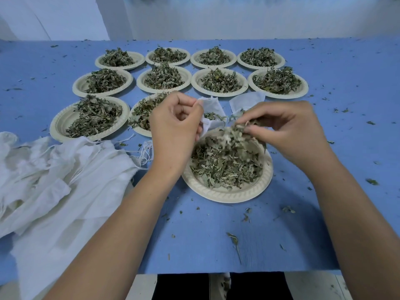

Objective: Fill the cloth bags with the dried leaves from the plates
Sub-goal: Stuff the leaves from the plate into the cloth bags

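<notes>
Here, both bare hands work over the near paper plate [227,192], which sits on the blue table [346,72] at centre and is heaped with dried leaves [225,163]. Left hand [175,124]: grip pinched together on the edge of a small white cloth bag [211,113], holding it just past the far rim of that plate, some leaves visible at the bag mouth. Right hand [287,131]: fingers clamped on a pinch of leaves [238,128], raised above the plate's far side, just beside the bag. Second small white bag [246,102] lies on the table just beyond the hands. Ten more leaf-filled plates further out: far row of four [190,57], middle row of four [190,81], and two at left in the nearer row [91,118], the right one partly hidden by the left hand. Pile of empty white cloth bags [54,180] with loose drawstrings at near left, reaching the table edge. Leaf crumbs [234,239] scattered all over the table, more at right and near edge.
</notes>
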`<state>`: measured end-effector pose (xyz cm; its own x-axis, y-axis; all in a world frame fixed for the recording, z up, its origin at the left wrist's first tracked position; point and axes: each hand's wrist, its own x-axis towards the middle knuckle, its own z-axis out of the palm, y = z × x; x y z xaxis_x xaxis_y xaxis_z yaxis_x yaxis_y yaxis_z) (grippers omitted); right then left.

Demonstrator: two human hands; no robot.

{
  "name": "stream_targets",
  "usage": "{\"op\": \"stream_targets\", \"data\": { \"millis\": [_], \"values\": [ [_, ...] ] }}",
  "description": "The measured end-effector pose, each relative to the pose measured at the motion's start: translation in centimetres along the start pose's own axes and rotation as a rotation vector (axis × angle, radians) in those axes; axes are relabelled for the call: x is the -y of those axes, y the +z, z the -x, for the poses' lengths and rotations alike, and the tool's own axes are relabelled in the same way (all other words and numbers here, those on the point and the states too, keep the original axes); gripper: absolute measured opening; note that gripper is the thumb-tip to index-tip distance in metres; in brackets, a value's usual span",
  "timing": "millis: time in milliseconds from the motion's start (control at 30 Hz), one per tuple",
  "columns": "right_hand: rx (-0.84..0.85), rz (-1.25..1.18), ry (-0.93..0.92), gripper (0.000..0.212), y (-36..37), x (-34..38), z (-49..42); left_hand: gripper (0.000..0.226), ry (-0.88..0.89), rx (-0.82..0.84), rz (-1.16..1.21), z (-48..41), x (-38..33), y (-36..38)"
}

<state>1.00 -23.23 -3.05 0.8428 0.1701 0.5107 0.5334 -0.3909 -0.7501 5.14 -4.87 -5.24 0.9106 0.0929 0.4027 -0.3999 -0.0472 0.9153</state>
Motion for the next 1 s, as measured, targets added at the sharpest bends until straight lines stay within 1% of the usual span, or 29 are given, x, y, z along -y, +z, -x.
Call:
{"op": "stream_targets", "data": {
  "millis": [33,100,167,233,267,333,367,400,533,600,633,667,733,900,1000],
  "values": [
    [-0.065,-0.084,-0.017,0.028,0.1,0.1,0.0,0.014,0.000,0.031,-0.017,0.1,0.1,0.1],
    [-0.181,-0.160,-0.031,0.033,0.7,0.2,-0.1,0.018,0.019,0.086,-0.051,0.2,0.2,0.3],
    [-0.276,-0.167,0.003,0.032,1.6,0.0,0.0,0.020,0.036,0.130,-0.058,0.4,0.2,0.5],
    [-0.324,-0.093,0.049,0.027,2.6,-0.3,0.1,0.019,0.061,0.178,-0.044,0.6,0.0,0.6],
    [-0.315,0.008,0.027,0.025,3.0,-0.5,0.1,0.019,0.078,0.199,-0.036,0.7,0.0,0.7],
    [-0.254,0.247,-0.091,0.023,3.6,-0.7,0.3,0.018,0.103,0.222,-0.026,0.8,-0.1,0.6],
    [-0.223,0.325,-0.137,0.024,3.7,-0.8,0.3,0.018,0.105,0.221,-0.029,0.8,-0.1,0.6],
    [-0.181,0.358,-0.140,0.026,3.6,-0.9,0.2,0.017,0.099,0.213,-0.034,0.8,-0.1,0.6],
    [0.067,0.272,-0.015,0.030,2.5,-0.6,0.0,0.015,0.046,0.133,-0.017,0.5,-0.1,0.5],
    [0.142,0.257,-0.002,0.036,2.1,-0.6,0.1,0.013,0.042,0.108,-0.009,0.4,0.0,0.4],
    [0.150,0.272,-0.018,0.039,2.0,-0.6,0.0,0.012,0.040,0.105,-0.010,0.4,0.0,0.4],
    [0.133,0.285,-0.046,0.040,2.1,-0.7,0.0,0.012,0.036,0.104,-0.011,0.4,-0.1,0.4],
    [0.045,0.261,-0.098,0.037,2.4,-0.9,0.0,0.014,0.032,0.103,-0.012,0.4,-0.1,0.4],
    [-0.166,0.060,-0.139,0.019,2.6,-0.9,0.0,0.016,0.040,0.101,-0.021,0.4,0.0,0.5],
    [-0.272,0.066,-0.148,0.010,2.6,-0.9,0.1,0.016,0.055,0.127,-0.022,0.5,-0.1,0.5]
  ]
}}
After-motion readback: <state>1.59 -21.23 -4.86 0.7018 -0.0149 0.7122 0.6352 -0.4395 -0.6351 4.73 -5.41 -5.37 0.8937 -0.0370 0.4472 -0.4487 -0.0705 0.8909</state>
